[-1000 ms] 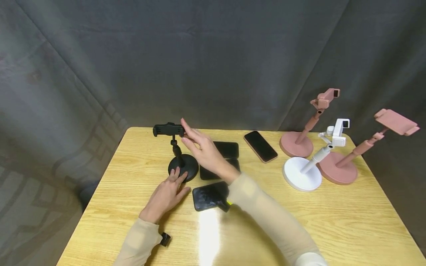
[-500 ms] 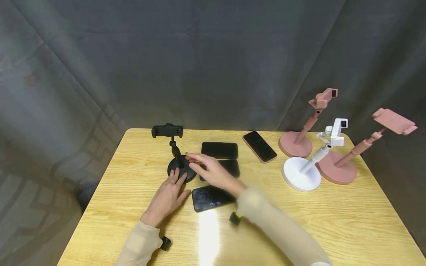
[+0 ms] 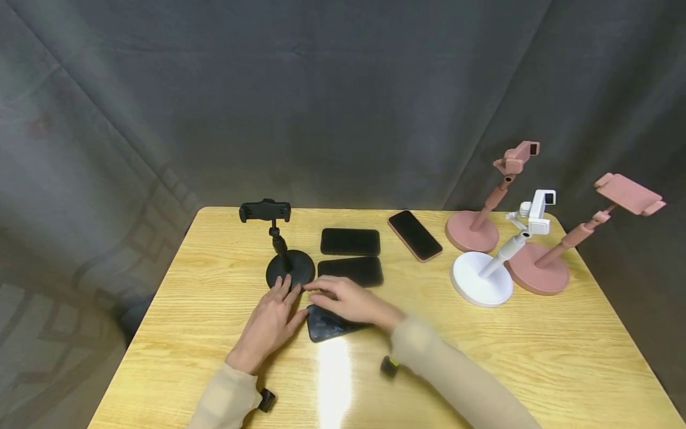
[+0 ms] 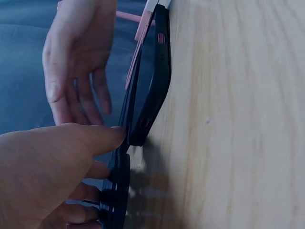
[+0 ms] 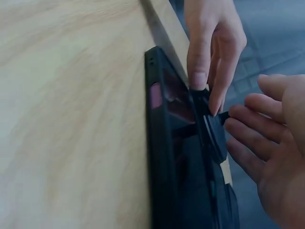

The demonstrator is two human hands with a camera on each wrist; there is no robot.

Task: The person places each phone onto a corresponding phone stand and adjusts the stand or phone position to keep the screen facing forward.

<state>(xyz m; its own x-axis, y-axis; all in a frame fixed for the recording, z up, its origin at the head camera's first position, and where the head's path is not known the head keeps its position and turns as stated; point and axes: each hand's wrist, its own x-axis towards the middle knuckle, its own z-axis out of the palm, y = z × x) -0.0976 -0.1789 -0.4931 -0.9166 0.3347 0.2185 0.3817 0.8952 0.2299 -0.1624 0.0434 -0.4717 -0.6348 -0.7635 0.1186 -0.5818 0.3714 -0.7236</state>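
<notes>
A black phone stand (image 3: 276, 241) with a round base and an unoccupied clamp stands at the left of the table. My left hand (image 3: 268, 325) rests its outstretched fingertips on the front of that base (image 4: 120, 191). My right hand (image 3: 351, 302) hovers with loosely extended fingers and holds nothing. It overlaps the nearest black phone (image 3: 324, 328) in the head view, hiding part of it. That phone's cased edge (image 5: 155, 124) shows in the right wrist view, lying flat on the table. Behind it lie a second black phone (image 3: 351, 269) and a third (image 3: 351, 242).
A pink-edged phone (image 3: 415, 235) lies at an angle farther right. Beyond it stand a white phone stand (image 3: 482, 289) and two pink stands, one behind (image 3: 471, 235) and one at the right (image 3: 541, 277). A dark grey curtain (image 3: 332, 107) hangs at the table's back edge.
My right hand has left the clamp of the black stand and come down and toward me, over the nearest phone. My left hand has stayed on the base.
</notes>
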